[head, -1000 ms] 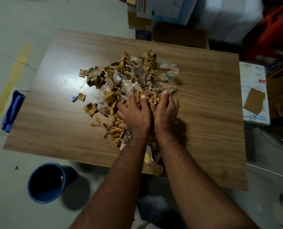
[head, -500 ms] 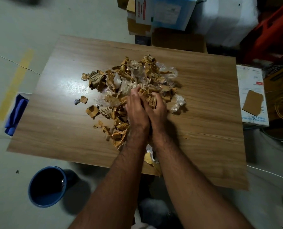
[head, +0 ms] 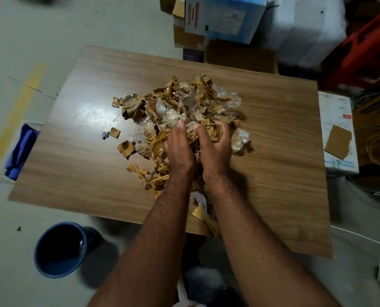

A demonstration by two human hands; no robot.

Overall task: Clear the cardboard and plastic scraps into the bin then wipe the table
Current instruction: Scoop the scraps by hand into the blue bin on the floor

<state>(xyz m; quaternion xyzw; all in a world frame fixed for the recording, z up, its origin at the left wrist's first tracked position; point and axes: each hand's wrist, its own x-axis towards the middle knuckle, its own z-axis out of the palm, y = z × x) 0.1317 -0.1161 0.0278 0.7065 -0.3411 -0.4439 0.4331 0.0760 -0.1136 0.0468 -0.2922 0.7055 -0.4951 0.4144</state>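
Note:
A heap of torn brown cardboard and crumpled clear plastic scraps (head: 184, 103) lies in the middle of the wooden table (head: 73, 169). My left hand (head: 179, 149) and my right hand (head: 215, 147) sit side by side on the near part of the heap. The fingers of both curl around a bunch of scraps between them. Loose cardboard bits (head: 125, 148) lie left of the heap, and a few scraps (head: 203, 212) trail to the near table edge between my forearms. A blue bin (head: 59, 249) stands on the floor at the table's near left.
A blue cloth (head: 21, 149) lies on the floor off the table's left edge. Cardboard boxes (head: 220, 16) stand behind the table. A white box (head: 337, 131) and tangled wires (head: 377, 138) are to the right. A thin cable crosses the floor on the left.
My hands drew together on the heap, then spread slightly while curling round a bunch of scraps. A lump of clear plastic came free at the heap's right side.

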